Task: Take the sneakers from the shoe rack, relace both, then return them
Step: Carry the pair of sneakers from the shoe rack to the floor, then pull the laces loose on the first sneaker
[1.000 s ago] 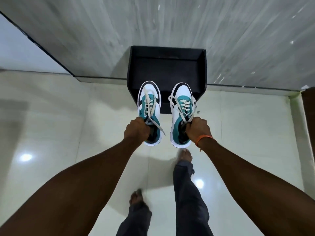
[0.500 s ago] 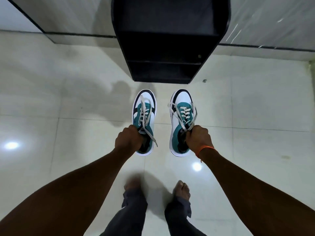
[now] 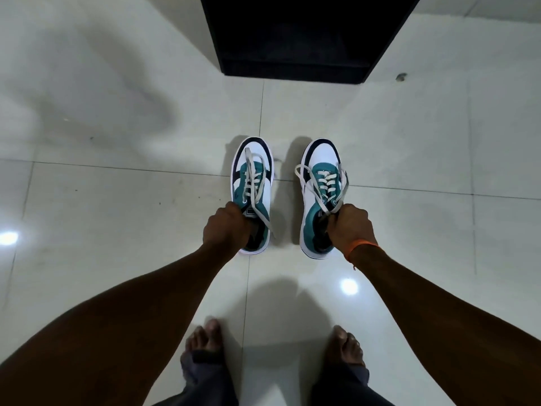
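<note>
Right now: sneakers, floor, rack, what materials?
Sneakers: smooth white and teal panels, likely synthetic leather; flat woven laces. Floor: glossy glazed tile, with grout lines and lamp reflections. Shoe rack: matte black board, probably laminate; uncertain.

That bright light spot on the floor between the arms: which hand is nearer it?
Right. The right hand, gripping the right sneaker, sits just above the light spot; the left hand is farther off, up-left.
</note>
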